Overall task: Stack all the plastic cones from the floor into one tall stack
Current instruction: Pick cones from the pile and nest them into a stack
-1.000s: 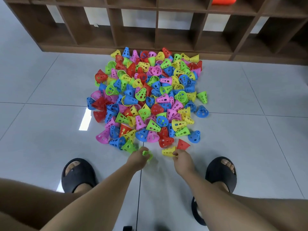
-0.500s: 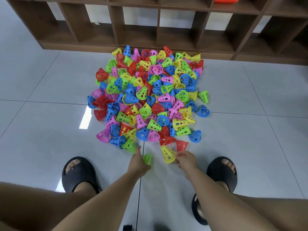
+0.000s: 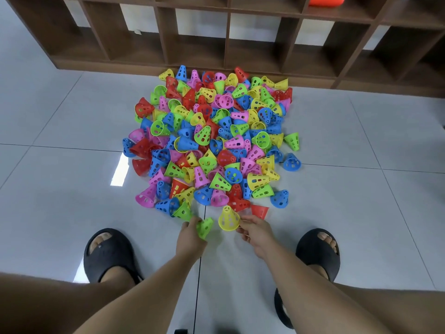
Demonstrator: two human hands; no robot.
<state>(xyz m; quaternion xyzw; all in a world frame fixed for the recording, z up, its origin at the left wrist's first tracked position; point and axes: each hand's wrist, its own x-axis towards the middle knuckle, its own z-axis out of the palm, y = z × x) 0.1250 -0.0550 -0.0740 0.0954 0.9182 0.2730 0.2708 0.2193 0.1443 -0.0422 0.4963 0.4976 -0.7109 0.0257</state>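
Note:
A big heap of small perforated plastic cones [image 3: 216, 141] in red, blue, green, yellow and pink lies on the tiled floor before me. My left hand [image 3: 191, 239] grips a green cone [image 3: 204, 227] just off the heap's near edge. My right hand [image 3: 255, 233] pinches the rim of a yellow cone [image 3: 228, 219], held tip up a little above the floor. The two held cones are close side by side but apart. A red cone [image 3: 260, 210] lies on the floor just behind my right hand.
A dark wooden shelf unit [image 3: 240, 44] with open cubbies runs along the back, right behind the heap. My feet in black slippers [image 3: 108, 254] [image 3: 317, 251] stand either side of my arms. Bare grey tiles [image 3: 60, 201] lie left and right of the heap.
My right hand has lifted the yellow cone off the floor and turned it tip up. My left hand has drawn back slightly with the green cone.

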